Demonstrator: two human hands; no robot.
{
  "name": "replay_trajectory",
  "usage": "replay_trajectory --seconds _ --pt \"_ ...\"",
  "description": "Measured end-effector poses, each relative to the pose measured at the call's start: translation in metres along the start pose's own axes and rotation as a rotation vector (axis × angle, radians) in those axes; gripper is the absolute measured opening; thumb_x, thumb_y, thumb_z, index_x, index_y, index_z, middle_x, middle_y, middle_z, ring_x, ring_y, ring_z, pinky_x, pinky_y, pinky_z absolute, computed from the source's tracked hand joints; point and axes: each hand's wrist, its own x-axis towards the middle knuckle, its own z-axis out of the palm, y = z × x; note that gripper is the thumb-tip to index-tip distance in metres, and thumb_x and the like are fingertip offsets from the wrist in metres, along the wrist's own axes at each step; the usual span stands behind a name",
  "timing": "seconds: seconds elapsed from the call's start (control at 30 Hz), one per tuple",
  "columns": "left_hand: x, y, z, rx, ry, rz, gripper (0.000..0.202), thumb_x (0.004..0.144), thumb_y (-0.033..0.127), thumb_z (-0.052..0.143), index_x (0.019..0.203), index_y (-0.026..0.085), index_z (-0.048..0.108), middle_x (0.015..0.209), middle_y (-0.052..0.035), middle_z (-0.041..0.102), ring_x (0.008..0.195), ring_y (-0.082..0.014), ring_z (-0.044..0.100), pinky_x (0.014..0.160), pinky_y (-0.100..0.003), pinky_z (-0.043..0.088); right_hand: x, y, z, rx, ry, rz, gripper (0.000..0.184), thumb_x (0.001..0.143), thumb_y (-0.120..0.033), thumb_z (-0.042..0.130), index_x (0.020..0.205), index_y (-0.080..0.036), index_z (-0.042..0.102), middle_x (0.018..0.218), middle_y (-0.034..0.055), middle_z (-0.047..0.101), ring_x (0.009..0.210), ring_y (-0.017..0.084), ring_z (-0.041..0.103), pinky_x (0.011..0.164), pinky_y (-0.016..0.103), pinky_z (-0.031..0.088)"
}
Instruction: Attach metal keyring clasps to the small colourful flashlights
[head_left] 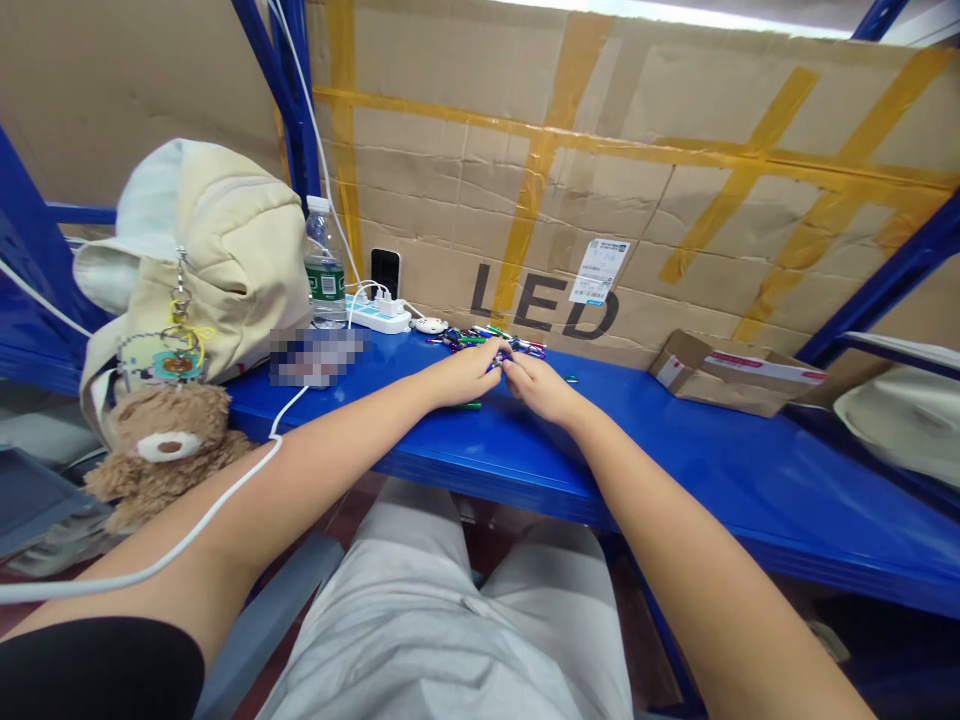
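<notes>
Fingers of my left hand (472, 372) and my right hand (534, 385) meet just in front of a heap of pens (487, 338) on the blue shelf top. Both hands are closed around a small blue-purple pen (496, 364), of which only a bit shows between the fingers. Whether it is a whole pen or a part is hidden. The heap mixes purple, green, red and silver slim pieces. A green pen-like stick (463, 406) lies under my left wrist. To the right of my right hand is a small green piece (571, 379).
A cream backpack (247, 250) with a teddy bear (169, 440) stands left, beside a water bottle (325, 270). A power strip (379, 315) sits behind. A white cable (225, 495) crosses my left arm. An open cardboard box (731, 380) stands right, against the cardboard wall (435, 200).
</notes>
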Motion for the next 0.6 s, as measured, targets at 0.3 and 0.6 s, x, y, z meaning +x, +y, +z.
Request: replay_trajectory --seconds 0.3,0.6 --pt "0.001 -0.005 0.000 -0.015 -0.038 0.038 0.044 0.091 0.025 0.042 0.133 0.014 0.033 0.137 -0.0170 0.049 0.124 -0.0241 0.051 0.103 -0.038 0.039 -0.002 -0.001 -0.001 0.288 -0.084 0.166 0.030 0.092 -0.026 0.032 0.063 -0.022 0.035 0.048 -0.0061 0.037 0.044 0.009 0.032 0.047 0.024 0.030" --pt "-0.003 0.004 -0.002 -0.026 0.010 0.023 0.048 0.087 0.031 0.045 0.130 0.015 0.032 0.122 -0.0170 0.058 0.111 -0.0275 0.059 0.096 -0.042 0.044 -0.002 -0.010 -0.002 0.525 -0.143 0.233 0.026 0.091 -0.026 0.033 0.065 -0.023 0.032 0.043 -0.0076 0.030 0.038 0.009 0.025 0.040 0.023 0.022"
